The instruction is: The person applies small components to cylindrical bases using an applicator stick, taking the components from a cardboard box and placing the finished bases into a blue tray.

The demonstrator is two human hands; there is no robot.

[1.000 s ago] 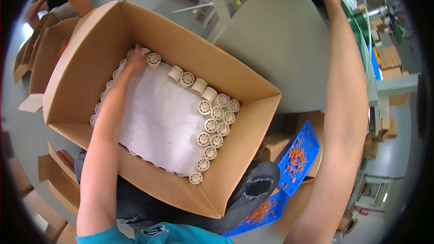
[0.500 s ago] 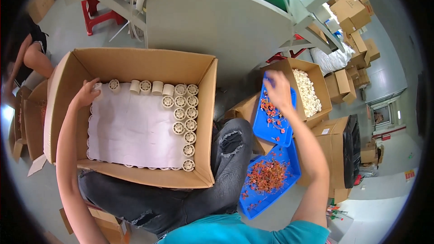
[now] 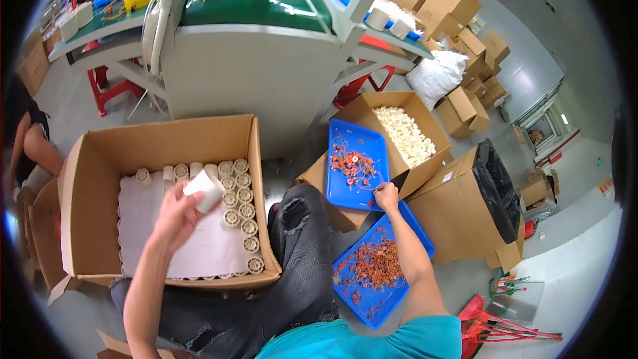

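My left hand [image 3: 171, 218] is wrapped round a white plastic cylinder [image 3: 205, 190], tilted above the open cardboard box [image 3: 166, 143]. Inside that box a pale sheet [image 3: 143, 216] lies flat, with several similar cylinders [image 3: 246, 211] standing along its right and far sides; their upper ends have a spoked pattern. At the lower right corner of the upper blue tray [image 3: 337, 189], my right hand [image 3: 387, 197] has its fingers pinched together. What they hold, if anything, is too small to make out. Small red-orange parts with thin wires [image 3: 354, 165] lie scattered on this tray.
A lower blue tray [image 3: 418, 227] holds a heap of red-orange wired parts [image 3: 380, 262]. Behind the trays, a carton contains small cream parts [image 3: 407, 136]. To the right stands a carton with a black liner [image 3: 498, 193]. A green-topped bench [image 3: 259, 5] rises ahead; a person sits at left.
My left hand has lifted a cylinder from the box's far left and brought it rightward. My right hand has moved down to the tray's near corner. The whole view has shifted, showing more of the bench.
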